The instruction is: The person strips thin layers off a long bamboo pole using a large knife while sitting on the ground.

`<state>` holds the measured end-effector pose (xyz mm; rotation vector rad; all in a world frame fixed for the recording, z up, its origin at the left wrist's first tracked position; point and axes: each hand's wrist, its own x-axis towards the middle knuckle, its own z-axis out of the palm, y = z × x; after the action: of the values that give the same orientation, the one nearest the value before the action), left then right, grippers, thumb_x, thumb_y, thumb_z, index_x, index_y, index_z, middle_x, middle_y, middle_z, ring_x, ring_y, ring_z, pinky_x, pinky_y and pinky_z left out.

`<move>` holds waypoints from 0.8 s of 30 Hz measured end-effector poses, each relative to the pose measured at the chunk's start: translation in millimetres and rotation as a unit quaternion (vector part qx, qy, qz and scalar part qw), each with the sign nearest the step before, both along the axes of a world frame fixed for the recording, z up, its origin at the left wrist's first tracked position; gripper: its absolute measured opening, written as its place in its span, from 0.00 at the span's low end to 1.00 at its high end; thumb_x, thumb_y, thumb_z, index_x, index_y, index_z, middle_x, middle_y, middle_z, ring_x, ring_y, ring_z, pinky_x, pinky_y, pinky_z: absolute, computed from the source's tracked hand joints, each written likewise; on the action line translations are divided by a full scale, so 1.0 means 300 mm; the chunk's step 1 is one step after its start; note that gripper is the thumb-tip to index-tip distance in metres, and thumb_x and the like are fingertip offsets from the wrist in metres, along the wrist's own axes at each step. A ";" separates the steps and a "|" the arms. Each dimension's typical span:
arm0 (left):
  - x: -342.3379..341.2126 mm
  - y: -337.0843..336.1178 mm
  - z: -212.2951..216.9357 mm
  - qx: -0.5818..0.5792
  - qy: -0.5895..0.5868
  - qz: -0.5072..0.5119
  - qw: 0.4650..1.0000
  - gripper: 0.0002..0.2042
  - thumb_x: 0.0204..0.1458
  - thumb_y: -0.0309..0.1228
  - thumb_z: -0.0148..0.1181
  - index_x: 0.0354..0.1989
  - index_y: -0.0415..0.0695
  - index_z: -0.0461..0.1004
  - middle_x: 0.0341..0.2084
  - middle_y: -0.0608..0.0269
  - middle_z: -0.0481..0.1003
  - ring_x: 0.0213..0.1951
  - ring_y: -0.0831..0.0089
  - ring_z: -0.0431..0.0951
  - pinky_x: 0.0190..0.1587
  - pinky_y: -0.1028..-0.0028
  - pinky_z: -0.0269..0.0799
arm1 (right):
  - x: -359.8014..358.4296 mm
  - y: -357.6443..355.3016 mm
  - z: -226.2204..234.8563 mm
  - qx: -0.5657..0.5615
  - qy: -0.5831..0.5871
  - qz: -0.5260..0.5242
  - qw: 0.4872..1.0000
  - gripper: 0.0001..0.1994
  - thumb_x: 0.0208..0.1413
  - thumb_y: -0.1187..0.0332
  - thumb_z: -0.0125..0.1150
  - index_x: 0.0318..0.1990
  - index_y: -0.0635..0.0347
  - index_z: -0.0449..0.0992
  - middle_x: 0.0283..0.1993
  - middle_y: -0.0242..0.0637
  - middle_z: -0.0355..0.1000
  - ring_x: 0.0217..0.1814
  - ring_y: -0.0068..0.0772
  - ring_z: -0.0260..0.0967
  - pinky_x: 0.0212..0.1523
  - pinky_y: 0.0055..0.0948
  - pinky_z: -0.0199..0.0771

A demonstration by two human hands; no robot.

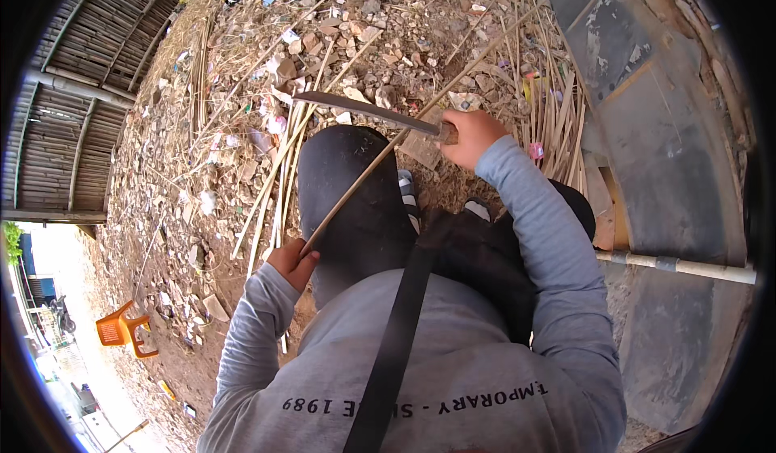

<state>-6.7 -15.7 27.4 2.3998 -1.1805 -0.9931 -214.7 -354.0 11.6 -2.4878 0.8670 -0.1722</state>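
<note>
The person sits over rubble-strewn ground (pixel 242 89), a rough bed of broken stone, grit and scraps of litter. Two hands are at work. The left hand (pixel 293 261) is curled shut around the near end of one long, thin bamboo strip (pixel 380 158), pale and smooth, which lies across the dark trouser knee (pixel 356 194). The strip's long axis runs diagonally: from the left hand at near left it points up and away to the far right, its far tip lost among the debris. The right hand (pixel 470 136) is clenched around the wooden handle of one knife (pixel 364 109), a long, flat, dull-grey metal blade (slightly curved along its edge) that points left and a little far, crossing over the strip just left of the handle. Blade and strip look to be touching there, though the contact itself is too small to tell.

More split bamboo strips (pixel 279 178) lie in a loose bundle on the ground left of the knee, and another spread fans out at the right (pixel 558 122). One orange plastic chair (pixel 121 329) stands at the near left. One white pipe (pixel 679 265) runs along the right.
</note>
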 end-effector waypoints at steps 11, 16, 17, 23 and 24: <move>0.001 0.022 -0.004 0.094 -0.134 -0.010 0.987 0.23 0.61 0.51 0.44 0.34 0.39 0.70 0.26 0.40 0.75 0.34 0.41 0.76 0.37 0.51 0.69 | -0.031 -0.007 0.007 -0.041 -0.056 0.045 0.997 0.18 0.43 0.60 0.67 0.42 0.57 0.75 0.31 0.48 0.75 0.36 0.53 0.74 0.37 0.44 0.74; -0.016 0.036 -0.041 0.023 -0.122 0.012 0.992 0.22 0.61 0.48 0.43 0.32 0.38 0.71 0.24 0.40 0.74 0.32 0.41 0.75 0.35 0.52 0.67 | -0.034 0.004 0.035 -0.151 -0.058 0.053 0.985 0.17 0.46 0.56 0.65 0.41 0.53 0.75 0.28 0.44 0.74 0.33 0.51 0.74 0.35 0.45 0.73; -0.017 0.035 -0.037 0.023 -0.122 0.012 0.992 0.22 0.61 0.48 0.43 0.32 0.38 0.71 0.24 0.40 0.74 0.32 0.41 0.75 0.35 0.52 0.67 | -0.031 0.016 0.047 -0.151 -0.057 0.053 0.985 0.17 0.46 0.56 0.65 0.41 0.53 0.75 0.28 0.44 0.74 0.33 0.51 0.74 0.35 0.45 0.73; 0.009 0.057 -0.077 -0.038 -0.066 0.012 0.997 0.26 0.61 0.53 0.40 0.31 0.38 0.68 0.21 0.39 0.73 0.29 0.38 0.74 0.32 0.50 0.67 | 0.036 0.101 0.052 -0.115 0.041 0.071 0.990 0.12 0.48 0.59 0.63 0.38 0.52 0.74 0.27 0.43 0.73 0.31 0.51 0.74 0.32 0.45 0.74; 0.010 0.052 -0.084 -0.030 -0.093 0.005 0.995 0.26 0.61 0.53 0.40 0.31 0.38 0.68 0.21 0.39 0.73 0.30 0.38 0.74 0.32 0.50 0.67 | 0.042 0.082 0.030 -0.077 0.042 0.049 0.995 0.12 0.48 0.59 0.63 0.39 0.51 0.75 0.28 0.44 0.74 0.32 0.52 0.74 0.33 0.46 0.74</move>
<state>-3.6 0.0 2.1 2.4916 -1.2381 -0.7333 -202.1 -329.3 20.6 -2.6908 0.7906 -0.1060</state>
